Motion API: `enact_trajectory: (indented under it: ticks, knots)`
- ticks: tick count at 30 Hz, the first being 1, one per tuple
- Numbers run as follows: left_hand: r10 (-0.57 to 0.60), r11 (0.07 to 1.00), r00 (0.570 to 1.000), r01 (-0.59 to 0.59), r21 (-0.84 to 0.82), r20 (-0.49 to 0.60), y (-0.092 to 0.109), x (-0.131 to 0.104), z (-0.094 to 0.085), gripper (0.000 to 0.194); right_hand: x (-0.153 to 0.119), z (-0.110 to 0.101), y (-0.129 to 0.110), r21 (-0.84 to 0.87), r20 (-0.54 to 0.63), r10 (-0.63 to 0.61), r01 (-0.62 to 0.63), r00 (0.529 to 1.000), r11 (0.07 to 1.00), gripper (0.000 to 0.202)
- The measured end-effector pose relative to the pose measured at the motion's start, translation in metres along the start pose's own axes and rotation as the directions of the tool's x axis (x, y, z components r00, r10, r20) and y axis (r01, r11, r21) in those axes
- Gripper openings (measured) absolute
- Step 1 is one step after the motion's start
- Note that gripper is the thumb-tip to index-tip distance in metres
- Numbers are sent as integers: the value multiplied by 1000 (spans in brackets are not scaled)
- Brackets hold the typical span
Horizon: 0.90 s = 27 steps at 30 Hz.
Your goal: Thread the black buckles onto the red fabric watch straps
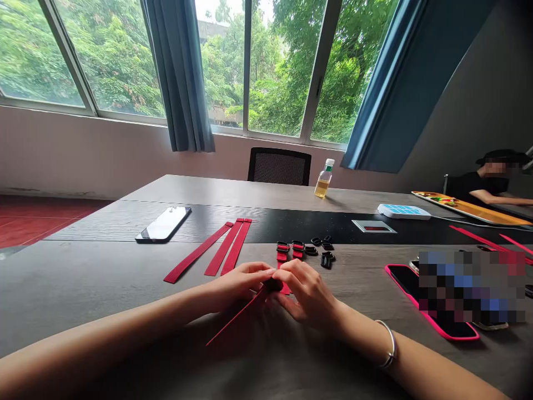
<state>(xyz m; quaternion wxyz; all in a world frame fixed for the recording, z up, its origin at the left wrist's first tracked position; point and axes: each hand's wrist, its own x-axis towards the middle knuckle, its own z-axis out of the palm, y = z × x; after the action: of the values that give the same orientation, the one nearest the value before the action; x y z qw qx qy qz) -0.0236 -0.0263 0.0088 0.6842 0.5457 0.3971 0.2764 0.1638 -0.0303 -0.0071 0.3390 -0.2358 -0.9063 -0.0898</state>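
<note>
The left hand [245,283] is drawn in narrow, its fingertips on a small dark piece [273,284] and on the held red strap [233,321] at that piece. The right hand [310,291] is curled around the dark piece from the other side, thumb below and fingers above; the fingers hide much of it, so I cannot tell exactly how the strap meets it. The held strap slants from the piece toward the left and the near side, its far end in the fingers.

Just beyond the held strap lie three flat red straps [197,253]. Beyond it and to the right are two red straps fitted with black buckles [282,247], then loose black buckles [327,259]. A phone [164,224] lies farther off to its left, and a pink-edged phone [410,283] well to its right. Left of the strap, the tabletop [104,311] runs to the table's slanting edge. Far beyond the strap stands a bottle [322,183]; any lettering on it is too small to read.
</note>
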Motion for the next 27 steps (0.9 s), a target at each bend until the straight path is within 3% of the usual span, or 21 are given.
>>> enact_trajectory:
  ticks: [7,14,23,27]
  knots:
    - [-8,998,999,5,-69,-47,-5,3,0,31,3,5,-3,-99,-63,-66,59,996,993,30]
    - [-18,992,992,34,-124,129,-4,5,-5,33,3,1,8,7,-147,46,-46,988,999,22]
    - [-20,970,997,36,-240,68,-3,7,-3,35,4,2,2,-86,-103,-42,33,994,996,12]
    - [11,965,994,17,-261,105,-5,7,-4,37,3,1,0,-77,-81,-42,36,996,996,15]
